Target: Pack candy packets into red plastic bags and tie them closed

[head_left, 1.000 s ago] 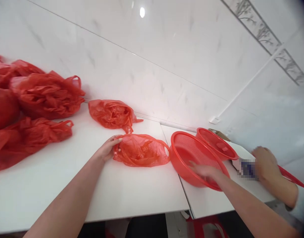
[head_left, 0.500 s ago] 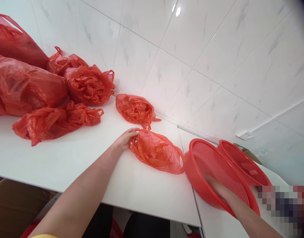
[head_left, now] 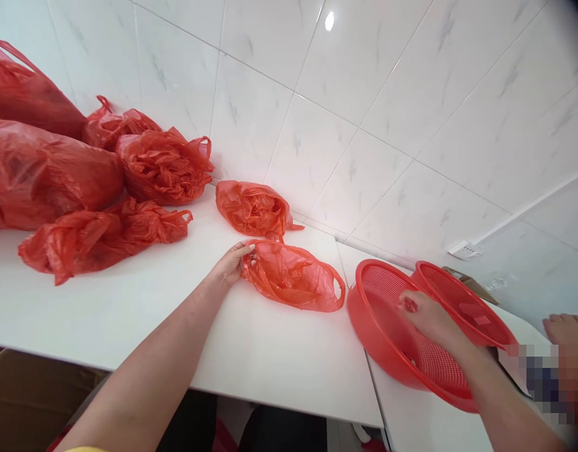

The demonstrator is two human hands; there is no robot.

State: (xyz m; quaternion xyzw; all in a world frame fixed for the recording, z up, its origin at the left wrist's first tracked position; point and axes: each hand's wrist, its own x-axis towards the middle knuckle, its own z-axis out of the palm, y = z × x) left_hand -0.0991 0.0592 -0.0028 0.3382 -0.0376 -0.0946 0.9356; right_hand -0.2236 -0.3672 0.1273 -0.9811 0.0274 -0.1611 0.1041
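Observation:
My left hand (head_left: 233,262) grips the near-left rim of a thin red plastic bag (head_left: 293,276), which lies on the white table with its mouth spread and its handle loop toward the right. My right hand (head_left: 423,314) is closed over the red perforated basket (head_left: 378,339). A bit of something small and red (head_left: 409,305) shows between its fingers; its kind cannot be made out. Most of the basket's inside is visible, with a small pale speck low in it, while my forearm crosses its right rim.
Behind the bag rests another crumpled red bag (head_left: 254,207). Several filled red bags (head_left: 53,169) are piled at the left against the tiled wall. A second red basket (head_left: 463,295) stands behind the first. Another person's hand (head_left: 569,329) shows at the far right beside a blurred patch.
My right hand has risen from inside the basket to above it, with something small and red in its fingers. My left hand keeps its hold on the bag. Another person's hand has appeared at right.

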